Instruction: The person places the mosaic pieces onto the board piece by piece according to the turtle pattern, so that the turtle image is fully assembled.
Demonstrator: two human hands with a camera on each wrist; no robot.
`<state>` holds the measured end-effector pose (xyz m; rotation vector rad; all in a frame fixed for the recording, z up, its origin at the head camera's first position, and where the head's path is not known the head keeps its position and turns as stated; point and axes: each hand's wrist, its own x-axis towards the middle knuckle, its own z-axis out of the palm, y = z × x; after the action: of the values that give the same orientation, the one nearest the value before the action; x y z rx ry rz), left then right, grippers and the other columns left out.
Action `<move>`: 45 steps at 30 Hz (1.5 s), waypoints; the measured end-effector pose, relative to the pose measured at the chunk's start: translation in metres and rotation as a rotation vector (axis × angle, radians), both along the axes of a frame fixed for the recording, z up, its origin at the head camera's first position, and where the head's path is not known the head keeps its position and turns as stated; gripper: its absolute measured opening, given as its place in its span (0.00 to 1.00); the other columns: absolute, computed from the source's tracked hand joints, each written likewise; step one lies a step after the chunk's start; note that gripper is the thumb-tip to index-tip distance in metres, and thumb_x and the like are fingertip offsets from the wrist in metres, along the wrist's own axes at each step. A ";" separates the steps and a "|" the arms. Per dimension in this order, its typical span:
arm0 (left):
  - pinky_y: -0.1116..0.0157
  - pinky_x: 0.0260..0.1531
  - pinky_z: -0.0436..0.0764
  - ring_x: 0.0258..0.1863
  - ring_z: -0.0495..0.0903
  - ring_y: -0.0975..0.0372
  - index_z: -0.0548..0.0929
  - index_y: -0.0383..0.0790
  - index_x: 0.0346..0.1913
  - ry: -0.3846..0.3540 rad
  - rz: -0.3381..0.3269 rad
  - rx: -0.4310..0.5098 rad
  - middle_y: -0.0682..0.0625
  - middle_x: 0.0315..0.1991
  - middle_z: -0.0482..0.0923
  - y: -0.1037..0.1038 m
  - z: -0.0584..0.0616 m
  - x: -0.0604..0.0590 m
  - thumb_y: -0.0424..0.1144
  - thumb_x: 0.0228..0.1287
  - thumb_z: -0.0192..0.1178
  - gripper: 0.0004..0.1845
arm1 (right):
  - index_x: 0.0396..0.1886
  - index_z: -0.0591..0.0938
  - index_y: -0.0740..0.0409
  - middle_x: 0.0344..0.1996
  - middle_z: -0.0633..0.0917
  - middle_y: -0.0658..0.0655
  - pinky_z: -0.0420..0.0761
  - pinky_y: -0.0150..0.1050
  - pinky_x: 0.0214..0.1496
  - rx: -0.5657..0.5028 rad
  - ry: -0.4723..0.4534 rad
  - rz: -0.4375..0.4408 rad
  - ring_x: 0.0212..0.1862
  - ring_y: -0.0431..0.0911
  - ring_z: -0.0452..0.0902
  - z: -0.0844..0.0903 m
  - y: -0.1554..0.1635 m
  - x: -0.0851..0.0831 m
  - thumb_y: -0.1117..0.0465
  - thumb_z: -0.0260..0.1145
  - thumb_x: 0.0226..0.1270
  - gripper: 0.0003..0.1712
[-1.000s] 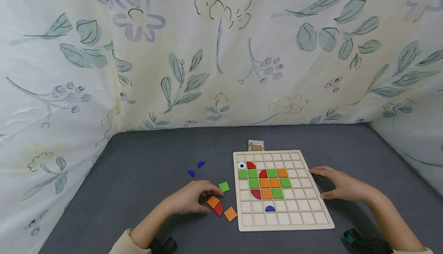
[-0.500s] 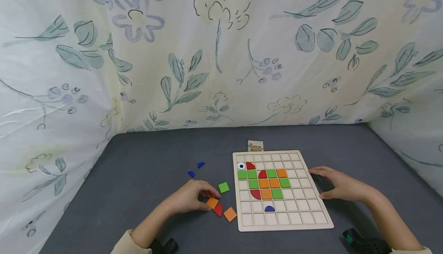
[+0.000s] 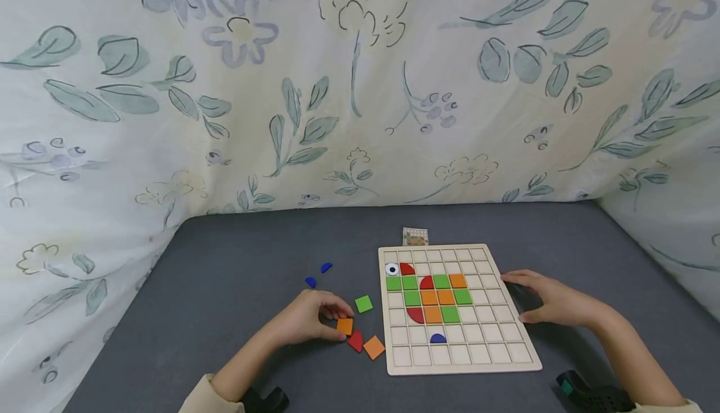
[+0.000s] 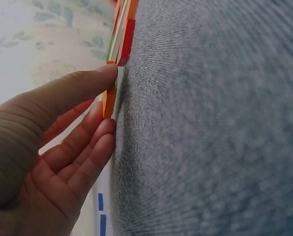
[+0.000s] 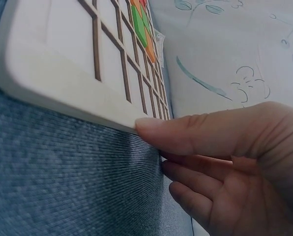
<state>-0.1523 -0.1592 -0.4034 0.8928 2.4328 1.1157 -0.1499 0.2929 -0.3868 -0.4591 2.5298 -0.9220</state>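
My left hand (image 3: 308, 320) pinches an orange square tile (image 3: 345, 327) between thumb and fingers, low over the grey cloth. In the left wrist view the thumb meets one end of this tile (image 4: 108, 104) and the fingers the other. Just beside it lie a red quarter-round tile (image 3: 355, 341), a second orange square (image 3: 374, 348) and a green square (image 3: 364, 303). The wooden grid board (image 3: 509, 355) carries green, orange and red tiles, a blue half-round and an eye tile (image 3: 392, 269). Thumb and fingers of my right hand (image 3: 557, 302) rest against the board's right edge.
Two blue half-round tiles (image 3: 326, 267) lie on the cloth beyond my left hand. A small printed card (image 3: 415, 237) sits at the board's far edge. Flowered fabric (image 3: 360, 150) hangs behind and on both sides of the dark grey tabletop (image 3: 225, 263).
My left hand has moved slightly right from beside the orange tile to grip it. The tile has turned straighter and separated from the red one. My right hand stays at the board.
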 end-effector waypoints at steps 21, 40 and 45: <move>0.70 0.38 0.78 0.35 0.77 0.68 0.85 0.44 0.41 0.067 0.066 -0.032 0.59 0.36 0.82 0.000 0.015 0.001 0.42 0.46 0.72 0.17 | 0.64 0.63 0.71 0.61 0.59 0.77 0.65 0.67 0.49 0.001 -0.019 0.008 0.61 0.74 0.53 0.010 -0.001 0.001 0.58 0.73 0.48 0.46; 0.70 0.36 0.76 0.36 0.78 0.62 0.85 0.43 0.41 0.171 0.009 -0.084 0.55 0.36 0.82 0.077 0.045 -0.012 0.39 0.48 0.71 0.14 | 0.64 0.63 0.71 0.61 0.60 0.76 0.66 0.66 0.49 0.008 -0.005 0.009 0.60 0.74 0.55 0.009 -0.002 0.003 0.57 0.73 0.48 0.46; 0.74 0.36 0.75 0.37 0.79 0.64 0.85 0.43 0.42 0.159 -0.031 -0.114 0.55 0.38 0.83 0.107 0.052 -0.015 0.40 0.49 0.70 0.15 | 0.64 0.63 0.71 0.61 0.60 0.76 0.65 0.66 0.49 0.010 -0.009 0.006 0.60 0.74 0.54 0.012 -0.003 0.002 0.58 0.73 0.48 0.46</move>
<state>-0.1669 -0.0521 -0.3510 1.0145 2.5705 0.9160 -0.1474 0.2899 -0.3749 -0.4589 2.5227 -0.9071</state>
